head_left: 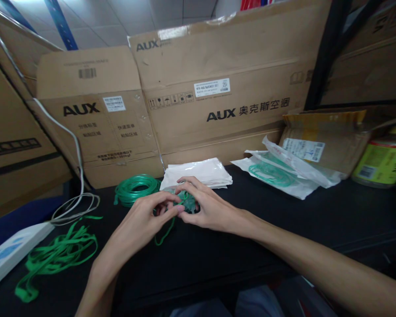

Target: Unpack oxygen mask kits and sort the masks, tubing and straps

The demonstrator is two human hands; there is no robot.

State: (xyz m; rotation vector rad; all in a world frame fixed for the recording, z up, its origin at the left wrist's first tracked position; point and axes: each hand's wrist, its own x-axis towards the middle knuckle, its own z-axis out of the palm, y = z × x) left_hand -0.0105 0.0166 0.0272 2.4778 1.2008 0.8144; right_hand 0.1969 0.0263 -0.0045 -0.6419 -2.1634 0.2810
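In the middle of the table, both of my hands meet over a small translucent green plastic mask (189, 204), mostly covered by my fingers. My right hand (213, 206) curls around the mask, its thumb and fingers gripping it. A thin green elastic strap (166, 234) is pinched between the thumb and fingers of my left hand (148, 215); its loose end droops onto the table. Just behind the left hand lies a coil of green tubing (137, 189). White plastic packets (198, 171) are stacked behind the hands.
Loose green elastic straps (61, 251) lie at left, beside a white power strip (18, 253) with a cable. Opened packets (273, 174) with green tubing lie at right, near a small carton (320, 141) and a yellow-labelled jar (383, 158). Large cardboard boxes (227, 57) wall the back.
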